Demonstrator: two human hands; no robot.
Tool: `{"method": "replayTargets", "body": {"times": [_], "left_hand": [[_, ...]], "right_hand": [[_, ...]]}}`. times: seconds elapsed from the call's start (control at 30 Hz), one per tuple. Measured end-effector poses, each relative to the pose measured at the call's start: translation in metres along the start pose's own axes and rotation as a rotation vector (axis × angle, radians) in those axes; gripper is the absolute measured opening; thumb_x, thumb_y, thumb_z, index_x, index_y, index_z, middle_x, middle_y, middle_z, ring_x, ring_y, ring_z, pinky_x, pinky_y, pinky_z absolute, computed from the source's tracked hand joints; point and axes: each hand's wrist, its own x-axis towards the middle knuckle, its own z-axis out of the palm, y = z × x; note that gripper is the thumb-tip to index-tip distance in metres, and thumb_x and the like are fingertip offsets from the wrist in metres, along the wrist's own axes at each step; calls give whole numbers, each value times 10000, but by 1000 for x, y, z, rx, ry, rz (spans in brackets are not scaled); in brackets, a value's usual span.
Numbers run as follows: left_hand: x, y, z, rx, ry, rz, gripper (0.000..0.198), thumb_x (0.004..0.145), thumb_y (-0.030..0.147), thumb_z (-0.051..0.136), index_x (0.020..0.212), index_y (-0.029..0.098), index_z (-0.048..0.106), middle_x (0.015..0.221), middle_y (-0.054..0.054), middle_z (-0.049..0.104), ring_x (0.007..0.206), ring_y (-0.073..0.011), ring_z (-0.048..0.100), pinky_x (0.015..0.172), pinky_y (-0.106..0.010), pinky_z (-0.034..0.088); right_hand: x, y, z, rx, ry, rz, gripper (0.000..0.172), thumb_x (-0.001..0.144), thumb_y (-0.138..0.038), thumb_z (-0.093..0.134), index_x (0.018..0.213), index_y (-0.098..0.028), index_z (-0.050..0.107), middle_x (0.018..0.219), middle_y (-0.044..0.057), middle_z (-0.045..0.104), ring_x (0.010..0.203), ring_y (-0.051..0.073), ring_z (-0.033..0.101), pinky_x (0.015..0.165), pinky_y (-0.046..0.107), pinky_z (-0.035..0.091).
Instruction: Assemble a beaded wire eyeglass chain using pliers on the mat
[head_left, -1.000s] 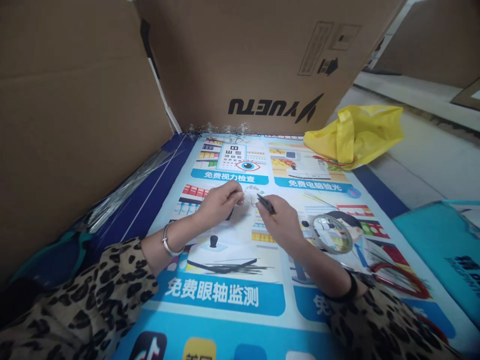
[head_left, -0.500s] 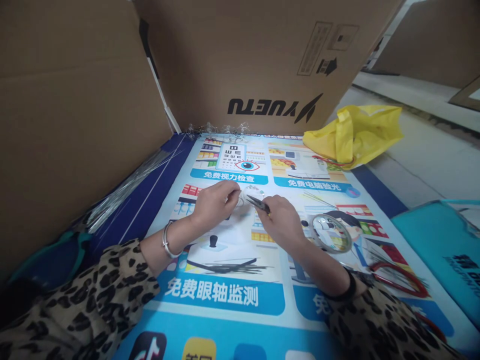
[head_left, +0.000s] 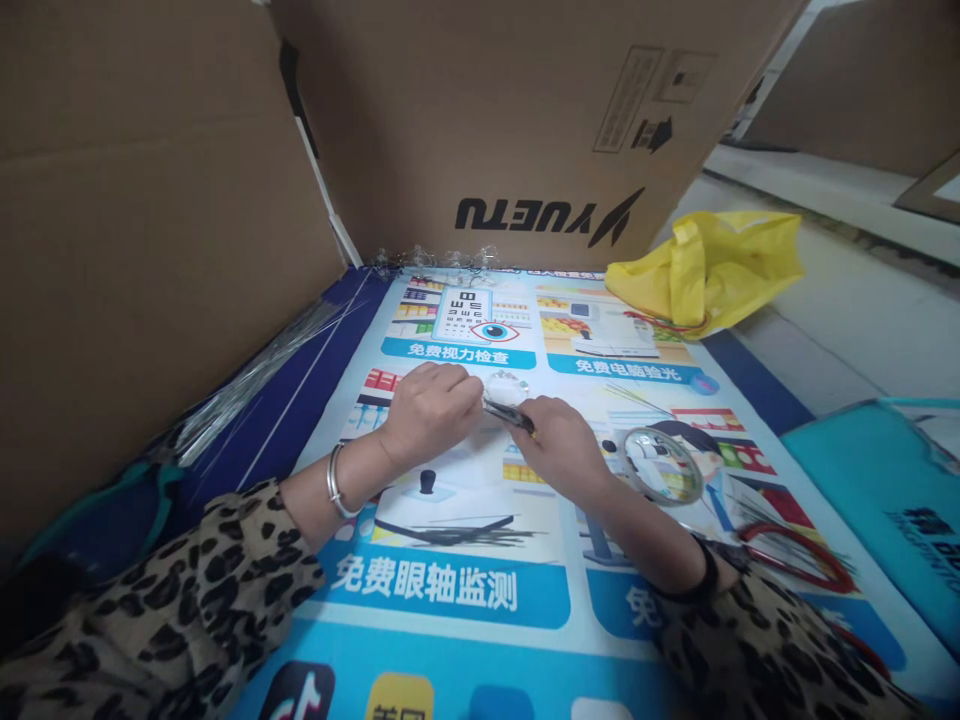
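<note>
I see the left hand (head_left: 431, 410) pinching a small clear piece (head_left: 507, 384) mid-mat (head_left: 450, 590); the right hand (head_left: 562, 445), fingers closed round pliers (head_left: 511, 414), sits just right, tips pointing left at it.

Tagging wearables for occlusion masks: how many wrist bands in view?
2. A silver metal bangle circles the left wrist; a black band circles the right wrist, at the leopard-print sleeve's edge. Others may be hidden under the sleeves.

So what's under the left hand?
The poster lies under the left hand, whose fingers hold a clear piece against the pliers in the right hand. Anything beneath the palm is covered.
</note>
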Motion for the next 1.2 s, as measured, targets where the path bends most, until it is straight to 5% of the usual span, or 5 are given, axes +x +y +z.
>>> {"method": "replayTargets", "body": {"times": [0.2, 0.8, 0.93, 1.1, 1.2], "left_hand": [[2, -3, -3, 51, 15, 102, 233, 802, 142, 484, 573, 183, 503, 560, -2, 489, 578, -140, 423, 564, -302, 309], [3, -4, -3, 73, -41, 106, 226, 814, 119, 460, 601, 184, 502, 570, -4, 488, 578, -145, 434, 578, -313, 299], [0, -2, 2, -57, -73, 31, 210, 819, 122, 448, 630, 178, 522, 599, -8, 533, 601, -144, 475, 603, -306, 342], [1, 3, 4, -529, -206, -181, 95, 831, 156, 476, 797, 180, 562, 717, -1, 604, 683, -116, 544, 624, -242, 410], [3, 3, 1, -557, -179, -319, 92, 812, 140, 485, 754, 181, 544, 693, 7, 582, 653, -108, 526, 584, -225, 402]], "right_hand": [[1, 2, -3, -14, -29, 15, 151, 825, -282, 440, 811, -200, 567, 811, 32, 610, 789, 166, 524, 655, 250, 306], [2, -6, -11, -29, -148, 74, 265, 864, -372, 382, 826, -217, 593, 823, 26, 664, 730, 163, 582, 546, 250, 263], [4, -3, -14, -93, -188, 138, 363, 876, -453, 329, 841, -218, 604, 777, 44, 668, 703, 184, 591, 520, 262, 245], [5, 2, -18, -101, -197, 174, 408, 885, -475, 291, 830, -213, 599, 746, 50, 659, 682, 186, 584, 507, 263, 237], [4, 2, -20, -61, -201, 171, 387, 883, -466, 304, 823, -213, 590, 748, 44, 654, 681, 180, 578, 507, 259, 242]]}}
